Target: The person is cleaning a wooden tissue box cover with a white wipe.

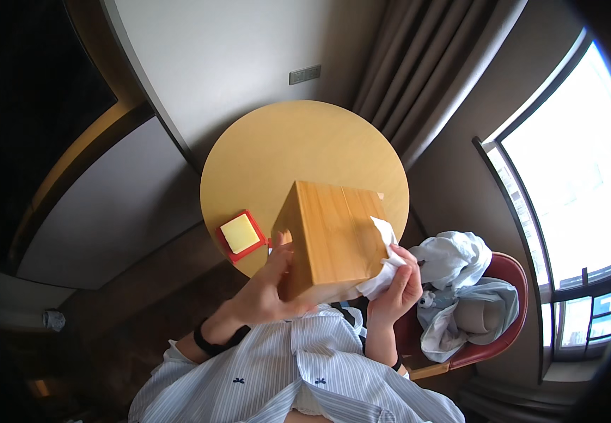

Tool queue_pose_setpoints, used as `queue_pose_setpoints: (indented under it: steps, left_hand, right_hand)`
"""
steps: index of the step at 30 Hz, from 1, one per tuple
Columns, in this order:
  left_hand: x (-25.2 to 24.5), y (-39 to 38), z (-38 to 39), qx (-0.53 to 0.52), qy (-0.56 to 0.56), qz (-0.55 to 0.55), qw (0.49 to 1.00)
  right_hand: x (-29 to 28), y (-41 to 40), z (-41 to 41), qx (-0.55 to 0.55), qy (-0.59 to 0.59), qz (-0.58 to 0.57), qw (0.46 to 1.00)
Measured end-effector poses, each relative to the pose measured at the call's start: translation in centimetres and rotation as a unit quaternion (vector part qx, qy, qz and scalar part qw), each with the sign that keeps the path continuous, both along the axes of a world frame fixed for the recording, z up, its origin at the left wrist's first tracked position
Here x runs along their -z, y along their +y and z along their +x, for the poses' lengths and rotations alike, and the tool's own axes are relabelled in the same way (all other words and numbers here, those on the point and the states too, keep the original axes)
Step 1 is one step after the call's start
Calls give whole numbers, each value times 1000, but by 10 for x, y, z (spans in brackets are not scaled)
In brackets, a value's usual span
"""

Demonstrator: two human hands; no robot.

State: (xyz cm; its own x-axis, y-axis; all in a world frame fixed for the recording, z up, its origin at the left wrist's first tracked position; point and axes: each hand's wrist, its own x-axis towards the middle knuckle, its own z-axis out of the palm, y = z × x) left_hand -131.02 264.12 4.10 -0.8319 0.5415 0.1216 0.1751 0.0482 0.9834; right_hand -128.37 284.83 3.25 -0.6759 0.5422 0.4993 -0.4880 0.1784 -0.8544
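Note:
A wooden box (337,238) with visible grain is held up and tilted above the near part of the round table, close to my body. My left hand (260,291) grips its left side and lower edge, with fingertips near an opening in that side. Pinched in my right hand (403,291) is a crumpled white tissue (376,280), which lies against the box's right edge. The underside of the box and some fingers are hidden.
On the round wooden table (295,143), a pale yellow square pad (239,233) rests on a red tray (261,240) at the left. A red chair (519,312) holding clothes and a bag (443,338) stands at the right. Behind are a wall, curtain (432,58) and window.

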Motion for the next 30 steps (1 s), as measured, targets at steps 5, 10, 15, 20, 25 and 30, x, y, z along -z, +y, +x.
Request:
queue_pose_setpoints:
  steps: [5, 10, 15, 20, 25, 30]
  left_hand:
    - [5, -4, -5, -89, 131, -21, 987]
    - [2, -25, -10, -146, 381, -88, 909]
    - [-1, -29, -9, -176, 414, -75, 890]
    - [-4, -31, -5, -180, 433, -106, 877]
    - [-3, -32, -1, -178, 428, -108, 879]
    - [-3, -31, -3, -187, 394, -90, 896]
  right_hand:
    - [-5, 19, -2, 1, -58, -135, 989]
    - [-14, 52, -6, 103, 55, -228, 967]
    - [-30, 53, 0, -97, 46, 188, 976]
    - [-47, 22, -16, -249, 47, 376, 891]
    - [-37, 10, -19, -137, 139, 403, 894]
    - [-37, 10, -18, -119, 147, 399, 897]
